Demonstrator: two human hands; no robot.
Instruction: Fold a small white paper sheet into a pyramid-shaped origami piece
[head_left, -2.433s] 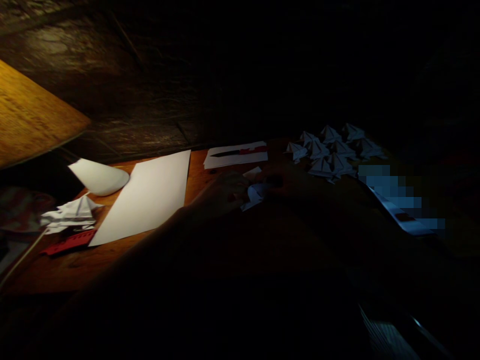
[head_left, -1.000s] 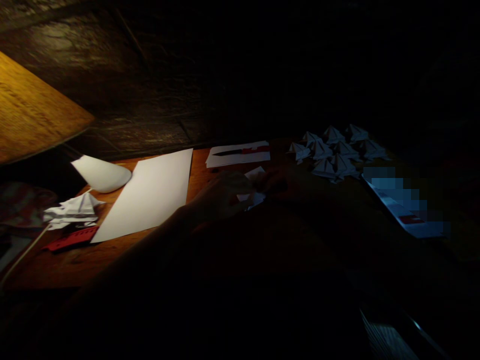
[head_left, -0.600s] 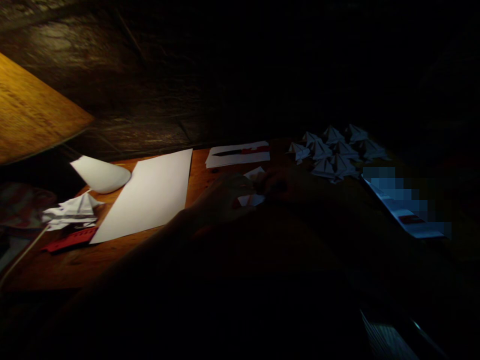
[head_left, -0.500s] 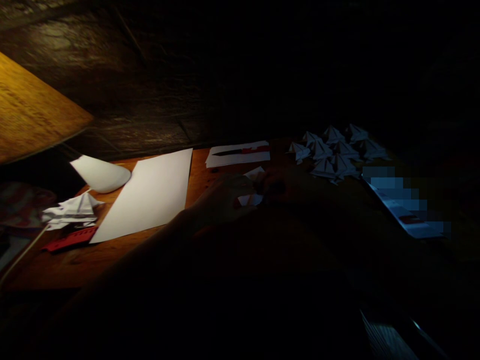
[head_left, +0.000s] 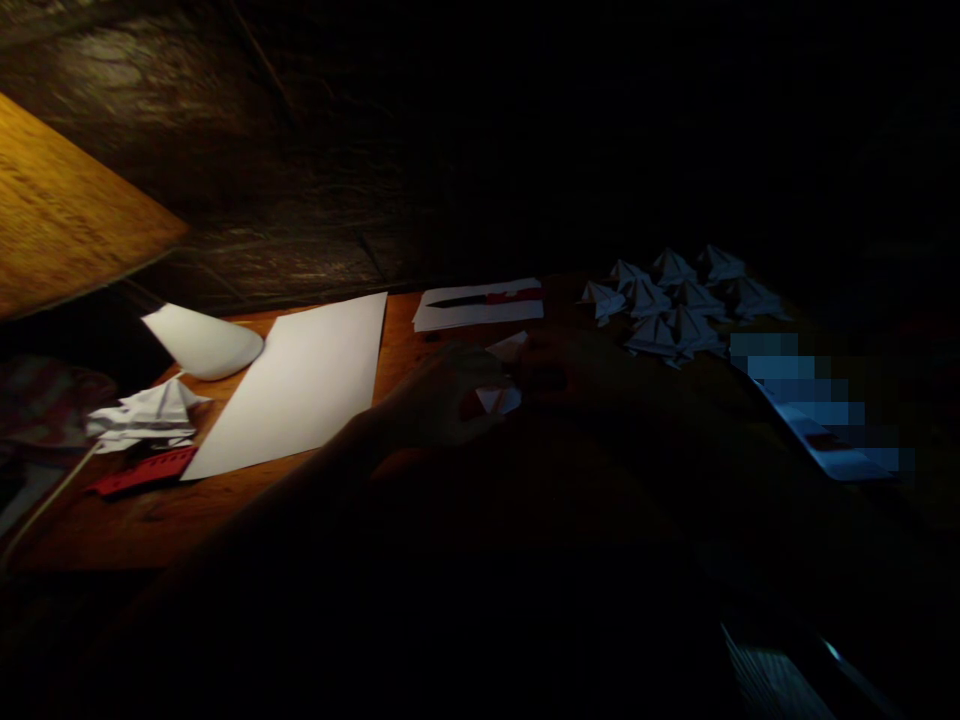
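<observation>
A small piece of folded white paper (head_left: 498, 401) is between my two hands over the table's middle. From the left, my left hand (head_left: 446, 395) has its fingers closed around the paper. Opposite it, in deep shadow, my right hand (head_left: 570, 368) pinches the paper's right side; its fingers show only faintly. Just behind the hands, a knife (head_left: 480, 299) with a dark blade and red handle lies on a stack of small white paper sheets (head_left: 439, 319). Several folded paper figures (head_left: 679, 300) stand grouped at the back right.
A large white sheet (head_left: 300, 390) lies to the left, its far end curled (head_left: 210, 345). Beyond it are a crumpled-looking folded paper (head_left: 150, 415) and a red object with notches (head_left: 146, 472). A lit phone-like screen (head_left: 832, 440) glows at right. A dark wall runs behind the wooden table (head_left: 150, 520).
Both hands stay at the folded paper. The paper between them has turned slightly, and the right hand's fingers have shifted a little away from its lower part. The view has moved slightly.
</observation>
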